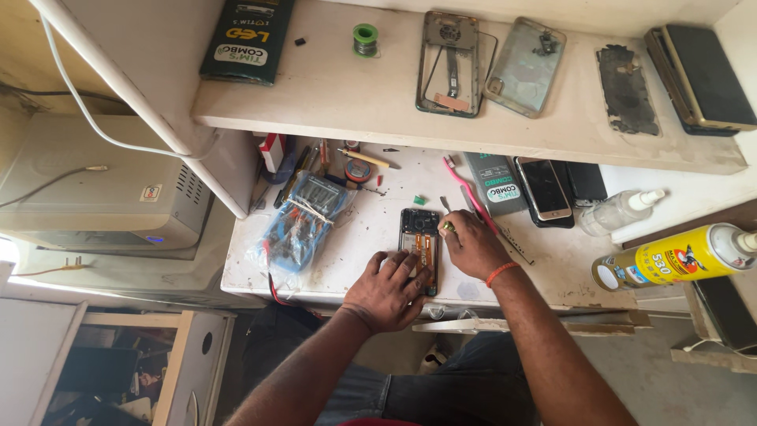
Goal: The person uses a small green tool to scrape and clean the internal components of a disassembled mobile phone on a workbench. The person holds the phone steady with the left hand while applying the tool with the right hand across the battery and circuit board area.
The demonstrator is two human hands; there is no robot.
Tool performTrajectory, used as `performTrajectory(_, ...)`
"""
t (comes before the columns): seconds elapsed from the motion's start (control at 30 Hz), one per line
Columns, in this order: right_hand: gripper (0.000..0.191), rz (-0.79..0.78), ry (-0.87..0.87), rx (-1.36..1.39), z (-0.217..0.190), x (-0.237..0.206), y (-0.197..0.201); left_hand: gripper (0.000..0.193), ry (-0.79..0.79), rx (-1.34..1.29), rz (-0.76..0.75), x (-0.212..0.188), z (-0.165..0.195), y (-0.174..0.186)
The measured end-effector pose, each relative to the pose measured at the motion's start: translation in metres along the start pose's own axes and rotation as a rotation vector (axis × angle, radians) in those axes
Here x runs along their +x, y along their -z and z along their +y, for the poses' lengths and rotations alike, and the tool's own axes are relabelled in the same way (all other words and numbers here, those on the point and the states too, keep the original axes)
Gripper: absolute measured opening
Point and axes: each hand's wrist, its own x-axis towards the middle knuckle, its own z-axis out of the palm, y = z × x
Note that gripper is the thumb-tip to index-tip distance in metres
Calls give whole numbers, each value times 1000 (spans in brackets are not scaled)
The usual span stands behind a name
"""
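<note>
Both forearms bare, no sleeves in view, no gloves on either of the hands. Left hand [388,290]: no ring or band visible. Right hand [471,246]: thin orange-red thread band [501,274] round the wrist. Lower down, dark blue-grey trousers [465,386], prob. denim, w/ creases.

The left hand [386,290] hides the opened phone's [419,233] lower end; the tiny tool in the right hand's [471,246] grip is unreadable.
</note>
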Motion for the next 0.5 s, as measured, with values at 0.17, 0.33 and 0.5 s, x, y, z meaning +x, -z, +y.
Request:
performTrajectory(0.17,10,-11,-15,-8,-4,3,-2,56,10,13,-38,1,1,1)
performTrajectory(0.33,10,-28,-53,-13,-11,3,1,55,11,12,-48,2,0,2)
performTrajectory(0.5,10,-40,-93,-16,-17,4,3,54,10,13,-34,1,1,3)
